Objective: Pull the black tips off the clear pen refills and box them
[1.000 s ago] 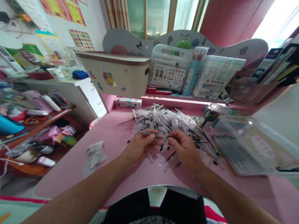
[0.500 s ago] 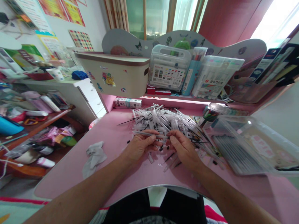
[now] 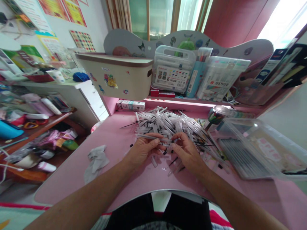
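My left hand (image 3: pixel 145 150) is closed on a translucent whitish pen barrel (image 3: pixel 141 136), thumb on top, the barrel lying almost level. At the barrel's right end, the fingers of my right hand (image 3: pixel 187 151) are pinched together; a tiny dark part seems to be between the fingertips, too small to name. Behind both hands spreads a heap of similar barrels (image 3: pixel 165 119) mixed with thin black refills. Small black caps (image 3: pixel 172 151) and a few loose clear pieces (image 3: pixel 153 161) lie on the pink desk (image 3: pixel 144 182) below my fingers.
An open clear plastic box (image 3: pixel 271 147) and a pack of grey sticks (image 3: pixel 242 159) stand at right, beside a can of pens (image 3: pixel 217 115). A crumpled white cloth (image 3: pixel 97 159) lies left. Above the heap, a shelf bears a cream bin (image 3: pixel 120 78) and marker cases (image 3: pixel 172 72).
My right fingers have shifted slightly at the barrel's end, the thumb tip a little lower. My left hand and the barrel stay almost where they were.
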Tool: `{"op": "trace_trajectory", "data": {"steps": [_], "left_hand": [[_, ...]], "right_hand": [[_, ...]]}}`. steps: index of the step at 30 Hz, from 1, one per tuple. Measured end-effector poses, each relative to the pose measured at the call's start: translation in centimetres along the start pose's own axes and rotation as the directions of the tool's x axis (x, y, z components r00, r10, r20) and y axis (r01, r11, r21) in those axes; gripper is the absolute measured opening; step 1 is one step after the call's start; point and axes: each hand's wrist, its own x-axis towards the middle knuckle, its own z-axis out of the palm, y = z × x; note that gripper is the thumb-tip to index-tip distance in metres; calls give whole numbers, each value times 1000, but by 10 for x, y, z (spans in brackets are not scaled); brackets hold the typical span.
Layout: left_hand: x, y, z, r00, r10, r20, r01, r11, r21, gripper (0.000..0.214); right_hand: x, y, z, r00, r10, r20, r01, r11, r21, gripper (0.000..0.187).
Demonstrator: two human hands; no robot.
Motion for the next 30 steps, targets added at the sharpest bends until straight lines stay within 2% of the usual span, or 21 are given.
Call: {"op": "trace_trajectory", "data": {"steps": [3,7,11,14,18,22,25,30], "left_hand": [[0,0,0,1000,-3,7,3,1000,7,28],[0,2,3,1000,2,15,-2,1000,4,28],[0,3,3,1000,-5,-1,5,1000,16,28],[-1,4,2,1000,-5,1,5,1000,24,28],[-3,2,2,1000,-18,12,18,1000,14,25],[-2,1,2,1000,-11,19,10,1000,17,25],[-2,2,2,1000,-19,5,19,1000,14,25],[-3,4,3,999,-28,29,28,999,25,26]], "right_hand": [[1,-2,1,998,-51,-22,50,998,-35,13],[3,-2,0,997,-71,-31,68,994,-82,32],[0,1,0,1000,-2,-4,2,1000,-5,17],[0,3,1,1000,-5,7,5,1000,-10,14],[3,3,3,1000,5,6,-4,999,-41,32],[2,2,2,1000,6,16,-6,1000,24,15],[1,1,1,1000,-7,5,8,1000,-19,9],[3,0,3,999,34,34,-32,998,-44,28]]}}
